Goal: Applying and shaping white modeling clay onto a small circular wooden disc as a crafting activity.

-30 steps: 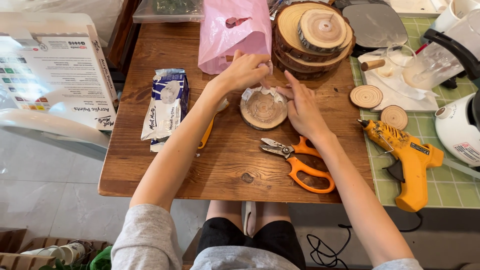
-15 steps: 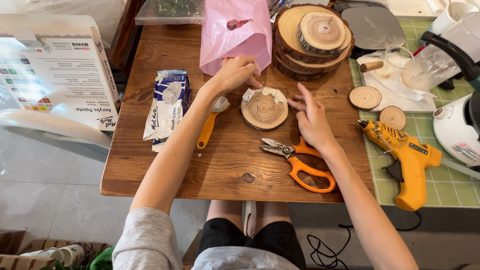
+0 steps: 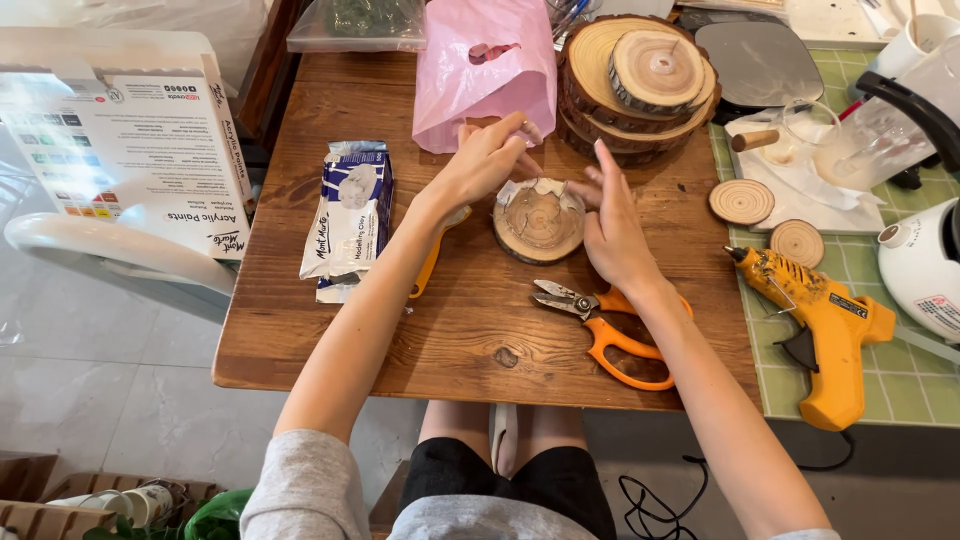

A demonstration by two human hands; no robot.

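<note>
A round wood slice (image 3: pixel 538 225) with white clay around its far rim lies in the middle of the wooden table (image 3: pixel 330 330). My left hand (image 3: pixel 487 158) rests at its far-left edge, fingertips pinching the white clay there. On the slice's right side is my right hand (image 3: pixel 612 228), fingers together and touching the rim. Orange-handled scissors (image 3: pixel 610 328) lie just under my right wrist. An orange-handled tool (image 3: pixel 432 260) is partly hidden beneath my left forearm.
A blue-and-white clay packet (image 3: pixel 350 215) lies at left, a pink plastic bag (image 3: pixel 483 72) at the back. Stacked large wood slices (image 3: pixel 640 80) stand behind. Two small slices (image 3: pixel 742 201), a yellow glue gun (image 3: pixel 815 325) and a white kettle (image 3: pixel 925 260) sit on the green mat at right. A paint box (image 3: pixel 120 150) sits at far left.
My right hand has moved in from beside the slice to touch its right rim. My left hand has shifted slightly along the far edge of the slice.
</note>
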